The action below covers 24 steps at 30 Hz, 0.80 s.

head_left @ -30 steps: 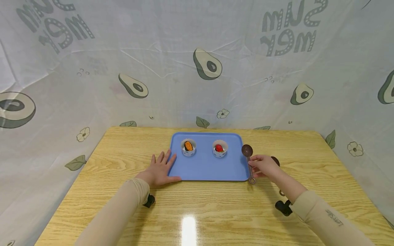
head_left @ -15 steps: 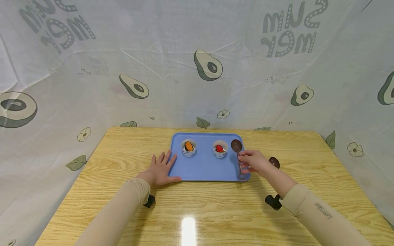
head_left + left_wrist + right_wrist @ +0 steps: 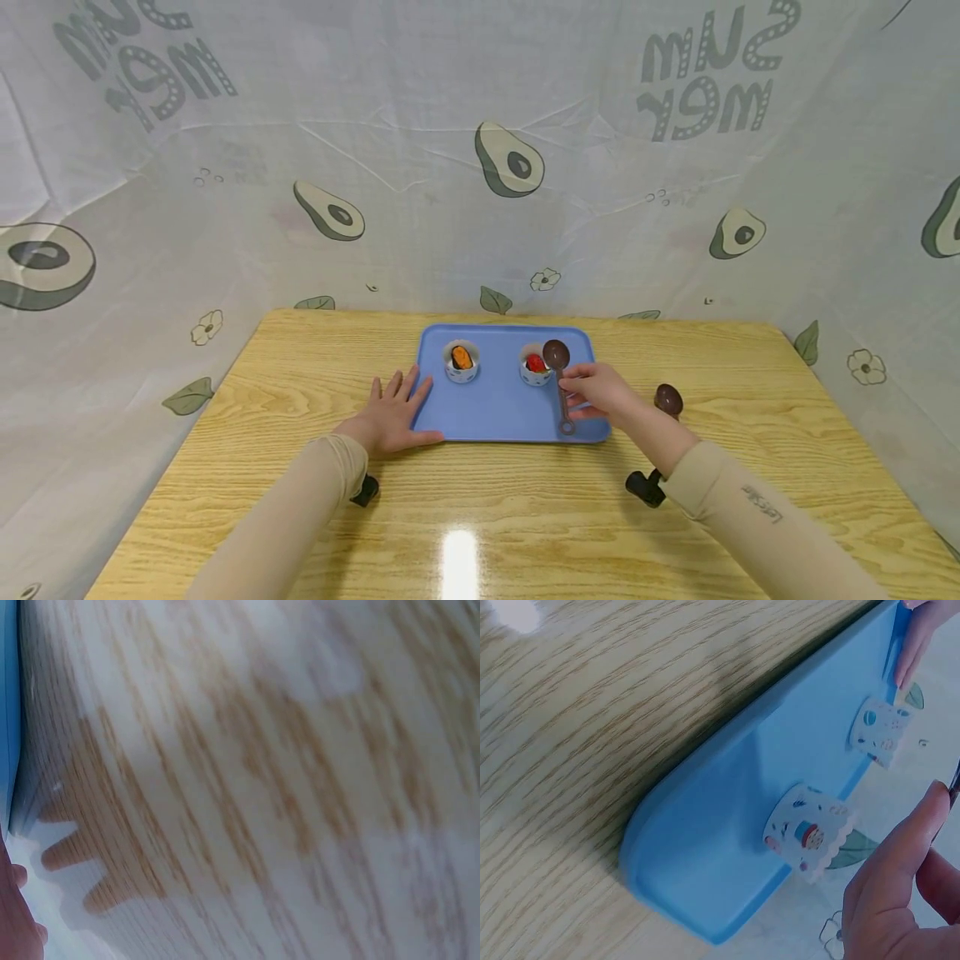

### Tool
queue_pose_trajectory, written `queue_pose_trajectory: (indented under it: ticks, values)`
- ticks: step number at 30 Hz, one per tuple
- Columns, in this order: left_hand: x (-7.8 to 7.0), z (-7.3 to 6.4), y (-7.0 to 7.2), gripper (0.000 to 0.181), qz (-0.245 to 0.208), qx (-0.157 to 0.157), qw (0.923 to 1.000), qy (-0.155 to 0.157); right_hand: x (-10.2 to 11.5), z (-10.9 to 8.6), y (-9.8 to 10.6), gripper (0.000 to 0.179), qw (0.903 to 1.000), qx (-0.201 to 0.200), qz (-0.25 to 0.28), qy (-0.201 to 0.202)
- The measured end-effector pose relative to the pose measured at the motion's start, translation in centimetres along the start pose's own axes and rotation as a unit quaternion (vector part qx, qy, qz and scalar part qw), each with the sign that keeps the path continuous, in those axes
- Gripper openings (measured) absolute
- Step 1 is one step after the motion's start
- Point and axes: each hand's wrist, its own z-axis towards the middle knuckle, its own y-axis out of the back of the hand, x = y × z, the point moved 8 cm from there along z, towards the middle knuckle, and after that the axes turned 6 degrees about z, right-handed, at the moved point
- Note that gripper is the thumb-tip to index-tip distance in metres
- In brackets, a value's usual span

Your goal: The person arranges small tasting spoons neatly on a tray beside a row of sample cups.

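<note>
My right hand (image 3: 600, 392) pinches the handle of a brown spoon (image 3: 557, 354) with a deep round bowl and a ring at its end. The spoon is above the blue tray (image 3: 487, 417), and its bowl overlaps the right paper cup (image 3: 534, 378) in the head view. That cup holds a small red-topped piece (image 3: 536, 362). An orange-topped piece (image 3: 461, 357), like toy sushi, sits in the left paper cup (image 3: 460, 377). My left hand (image 3: 386, 421) lies with spread fingers at the tray's front left corner. In the right wrist view both cups stand upright on the tray.
A second brown spoon (image 3: 668, 400) lies on the wooden table (image 3: 525, 517) right of the tray, its handle partly hidden by my right arm. A white cloth (image 3: 420, 250) printed with avocados hangs behind the table. Black camera mounts (image 3: 645, 488) sit under both wrists.
My right hand has carried the spoon leftward, from the tray's right edge to over the right side of the right cup. The left hand and the cups stay in place.
</note>
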Motion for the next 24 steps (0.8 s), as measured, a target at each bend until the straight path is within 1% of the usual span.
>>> queue_pose_trajectory:
  ticks: [7,10,15,24]
  values:
    - [-0.1,-0.1,0.3,0.098,0.003,0.014,0.9999,0.001,0.2,0.2,-1.4,0.036,1.0000,0.007,0.006,-0.001]
    - [-0.2,-0.2,0.5,0.097,0.005,0.012,0.9999,-0.002,0.2,0.4,-1.8,0.035,0.9999,0.011,0.006,0.001]
    - [-0.2,-0.2,0.4,0.097,0.010,0.005,0.9999,-0.001,0.2,0.7,-2.4,0.036,0.9998,0.017,0.009,0.002]
    - [-0.3,-0.3,0.5,0.096,0.017,0.007,0.9998,0.001,0.4,1.4,-3.3,0.035,0.9997,0.005,0.024,-0.008]
